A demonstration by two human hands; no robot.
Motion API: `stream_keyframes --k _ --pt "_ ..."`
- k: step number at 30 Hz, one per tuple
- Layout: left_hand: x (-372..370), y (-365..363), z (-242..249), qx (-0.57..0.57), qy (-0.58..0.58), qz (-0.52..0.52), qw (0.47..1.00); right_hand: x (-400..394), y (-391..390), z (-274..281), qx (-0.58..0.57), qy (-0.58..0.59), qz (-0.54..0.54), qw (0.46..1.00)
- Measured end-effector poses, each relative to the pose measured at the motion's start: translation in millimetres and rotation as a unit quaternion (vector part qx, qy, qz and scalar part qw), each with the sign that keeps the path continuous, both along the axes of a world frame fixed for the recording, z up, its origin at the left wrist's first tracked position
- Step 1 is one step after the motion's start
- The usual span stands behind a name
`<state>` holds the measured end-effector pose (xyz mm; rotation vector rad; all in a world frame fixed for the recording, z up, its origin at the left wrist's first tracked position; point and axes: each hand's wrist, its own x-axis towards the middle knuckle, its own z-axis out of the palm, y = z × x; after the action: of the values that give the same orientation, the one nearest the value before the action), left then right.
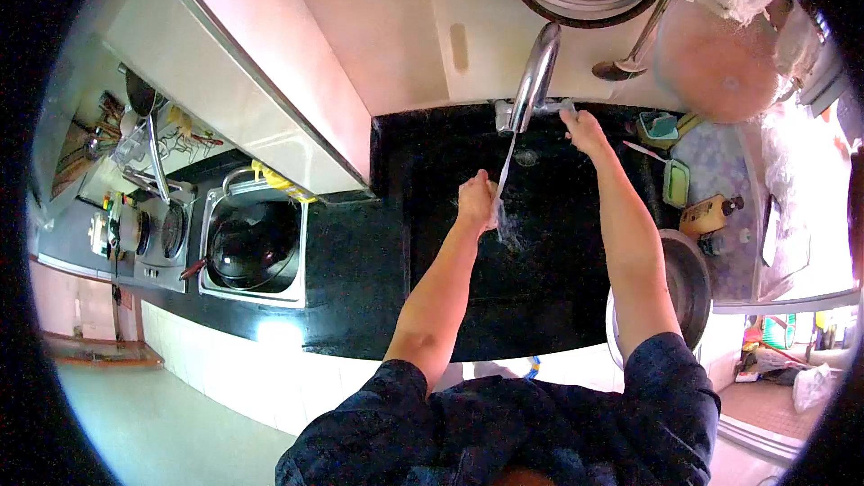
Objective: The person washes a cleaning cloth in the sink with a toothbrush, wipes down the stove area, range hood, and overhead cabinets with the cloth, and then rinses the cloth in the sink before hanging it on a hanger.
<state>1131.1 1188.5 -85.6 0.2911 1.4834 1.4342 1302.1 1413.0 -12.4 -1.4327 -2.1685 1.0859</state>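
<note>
A chrome faucet (pixel 537 72) rises from the back rim of the dark sink (pixel 540 297), and a stream of water (pixel 507 166) runs from it. My left hand (pixel 479 202) is in that stream with its fingers curled closed, and water splashes off beside it. Whether anything lies inside those fingers is hidden. At the right end of the faucet's base, my right hand (pixel 585 132) has its fingers closed on the tap handle (pixel 568 110).
A bottle with a dark pump (pixel 709 215) and a green-rimmed dish (pixel 676 184) stand right of the sink. A large metal pan (pixel 691 279) sits by my right forearm. To the left are a wok (pixel 255 247) and a stove (pixel 167 232). A cabinet (pixel 252 63) juts out overhead.
</note>
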Motion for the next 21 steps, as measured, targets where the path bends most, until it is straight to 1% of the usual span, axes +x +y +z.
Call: stream_keyframes --k 1,2,3,4,5,6,8,10,11,12,13,14,15,16,17,18,19,20,21 --pt "0.0 2.8 -10.4 0.019 0.042 0.017 0.999 1.8 0.7 -5.8 -0.044 0.039 -0.040 0.998" --pt "1.7 2.6 -5.7 0.036 0.086 0.034 0.995 0.2 -1.7 -10.3 -0.086 0.077 -0.078 0.990" --pt "0.2 3.1 -0.6 0.023 -0.020 0.056 0.998 0.5 -11.3 -18.9 -0.143 0.141 -0.123 0.972" --pt "-0.7 0.6 21.6 0.011 -0.126 0.077 0.989 0.7 -30.7 -26.4 -0.200 0.203 -0.167 0.944" --pt "-3.6 -1.9 43.4 -0.015 -0.220 0.061 0.973 -2.5 -66.7 -23.7 -0.247 0.215 -0.139 0.934" --pt "-4.2 -0.8 41.1 0.038 -0.221 0.051 0.973 -10.0 -112.4 -18.4 -0.294 0.227 -0.108 0.922" --pt "-3.1 11.2 33.7 0.054 -0.265 0.097 0.958 -30.7 -201.3 -23.8 -0.282 0.271 -0.016 0.920" --pt "4.8 20.7 8.7 0.095 -0.128 0.067 0.985 -54.7 -234.6 -35.8 -0.227 0.380 0.063 0.895" --pt "8.5 16.2 2.0 0.167 -0.041 0.056 0.984 -68.0 -232.2 -41.0 -0.182 0.375 0.009 0.909" --pt "14.5 11.2 -5.1 0.230 0.048 0.042 0.971 -77.7 -218.2 -51.6 -0.136 0.369 -0.047 0.918" --pt "27.5 20.2 -26.2 0.180 0.065 0.082 0.978 -86.1 -202.2 -63.2 -0.088 0.363 -0.106 0.922" --pt "32.7 20.7 -45.5 0.129 0.078 0.120 0.981 -95.3 -184.4 -77.5 -0.170 0.451 -0.145 0.864" --pt "36.5 1.3 -27.3 0.137 -0.004 0.080 0.987 -91.7 -178.5 -71.0 -0.143 0.405 -0.182 0.885" --pt "45.3 -16.4 -0.1 0.148 -0.087 0.040 0.984 -87.9 -168.3 -79.6 -0.034 0.326 -0.142 0.934" --pt "54.1 -23.4 9.0 0.201 -0.120 0.060 0.970 -89.4 -164.9 -90.2 -0.030 0.355 -0.135 0.924" --pt "63.1 -22.8 10.4 0.254 -0.152 0.078 0.952 -83.8 -165.4 -83.3 -0.069 0.297 -0.119 0.945" --pt "56.3 -19.2 -15.2 0.188 -0.173 0.027 0.967 -79.4 -167.1 -80.3 -0.090 0.228 -0.084 0.966" --pt "54.7 -14.9 -15.1 0.183 -0.067 0.105 0.975 -78.9 -170.1 -71.9 -0.105 0.160 -0.048 0.980" --pt "43.3 -12.5 -15.8 0.141 -0.044 0.088 0.985 -76.5 -174.6 -63.8 -0.067 0.144 0.011 0.987"
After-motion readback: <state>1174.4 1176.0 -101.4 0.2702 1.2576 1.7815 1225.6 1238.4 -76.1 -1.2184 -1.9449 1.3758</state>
